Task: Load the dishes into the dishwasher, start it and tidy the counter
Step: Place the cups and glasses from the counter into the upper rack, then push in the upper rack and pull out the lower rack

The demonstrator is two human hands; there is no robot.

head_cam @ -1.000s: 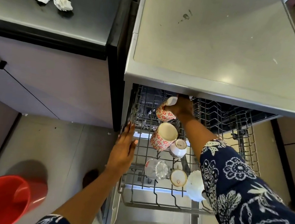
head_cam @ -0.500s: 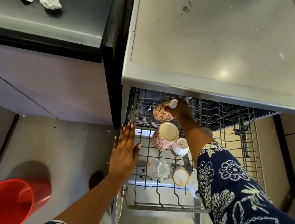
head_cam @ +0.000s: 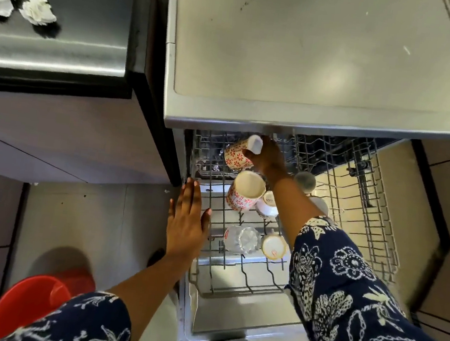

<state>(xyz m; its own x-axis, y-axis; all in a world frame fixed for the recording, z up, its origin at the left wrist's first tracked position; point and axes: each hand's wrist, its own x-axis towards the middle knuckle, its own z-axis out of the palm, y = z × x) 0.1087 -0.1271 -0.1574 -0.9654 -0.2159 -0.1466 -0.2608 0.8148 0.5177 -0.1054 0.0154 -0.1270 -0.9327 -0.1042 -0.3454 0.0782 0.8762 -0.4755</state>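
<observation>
**At the rack's far end: mug in right hand**

Right hand grips the mug's handle; the mug body lies at 9 o'clock of the grip, with a second mug just at 6 o'clock. Left hand, fingers straight, lies at the rack's left rim.

In the rack, the mug gripped by the right hand sits at twelve o'clock, a second mug just before it, a glass and perhaps a small cup toward six, the left hand at nine, a bucket beyond at eight.
</observation>
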